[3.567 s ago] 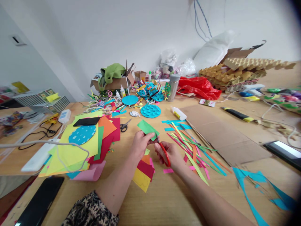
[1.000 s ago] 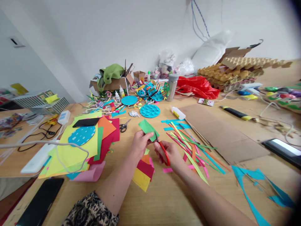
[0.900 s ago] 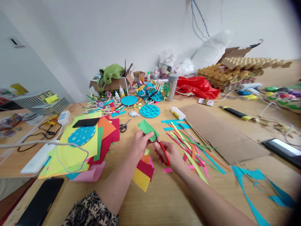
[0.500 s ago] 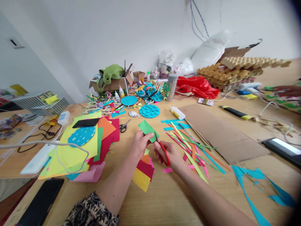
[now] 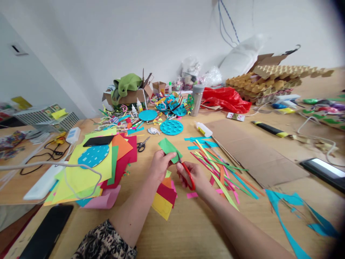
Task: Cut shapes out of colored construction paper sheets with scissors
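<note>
My left hand (image 5: 159,165) pinches the near edge of a green paper piece (image 5: 168,147) and holds it tilted above the wooden table (image 5: 188,230). My right hand (image 5: 196,177) is closed round red-handled scissors (image 5: 188,175), whose blades meet the paper's lower right edge. Below my hands lie small red, orange and yellow paper pieces (image 5: 164,199). A heap of thin coloured paper strips (image 5: 218,165) lies just right of my right hand.
A stack of coloured sheets (image 5: 91,165) with a blue oval lies at the left, black scissors (image 5: 142,144) and a glue bottle (image 5: 204,129) further back. Brown cardboard (image 5: 250,151), a phone (image 5: 323,172), blue scraps (image 5: 293,216) at right; another phone (image 5: 45,233) near left.
My hands, the green paper and the scissors have barely moved. Another person's hand showed briefly at the far right edge half a second ago and is gone now.
</note>
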`<state>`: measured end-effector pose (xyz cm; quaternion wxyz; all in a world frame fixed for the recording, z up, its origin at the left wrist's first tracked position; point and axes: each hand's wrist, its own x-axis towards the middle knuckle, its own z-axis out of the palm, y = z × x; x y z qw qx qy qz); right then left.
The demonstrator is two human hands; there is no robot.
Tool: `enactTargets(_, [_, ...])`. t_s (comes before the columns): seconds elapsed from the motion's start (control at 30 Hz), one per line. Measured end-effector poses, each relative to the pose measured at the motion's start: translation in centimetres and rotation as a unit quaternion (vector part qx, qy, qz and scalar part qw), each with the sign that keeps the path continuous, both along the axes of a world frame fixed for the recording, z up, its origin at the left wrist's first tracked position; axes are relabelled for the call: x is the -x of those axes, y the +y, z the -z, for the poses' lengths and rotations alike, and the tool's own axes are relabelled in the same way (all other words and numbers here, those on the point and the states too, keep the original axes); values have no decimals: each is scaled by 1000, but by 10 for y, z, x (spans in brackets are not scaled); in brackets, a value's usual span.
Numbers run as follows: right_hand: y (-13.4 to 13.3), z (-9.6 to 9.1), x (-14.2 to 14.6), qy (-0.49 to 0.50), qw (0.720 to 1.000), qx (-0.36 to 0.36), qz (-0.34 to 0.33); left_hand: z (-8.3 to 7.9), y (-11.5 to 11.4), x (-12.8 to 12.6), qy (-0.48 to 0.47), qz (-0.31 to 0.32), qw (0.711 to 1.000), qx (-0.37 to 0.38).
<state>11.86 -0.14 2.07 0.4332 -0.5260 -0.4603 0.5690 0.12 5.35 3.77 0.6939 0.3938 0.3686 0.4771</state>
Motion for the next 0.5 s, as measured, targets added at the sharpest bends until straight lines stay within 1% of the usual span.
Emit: enactTargets(0.5, [0, 0, 0, 4, 1000, 1, 4, -2, 1, 0, 0, 4, 1000, 6])
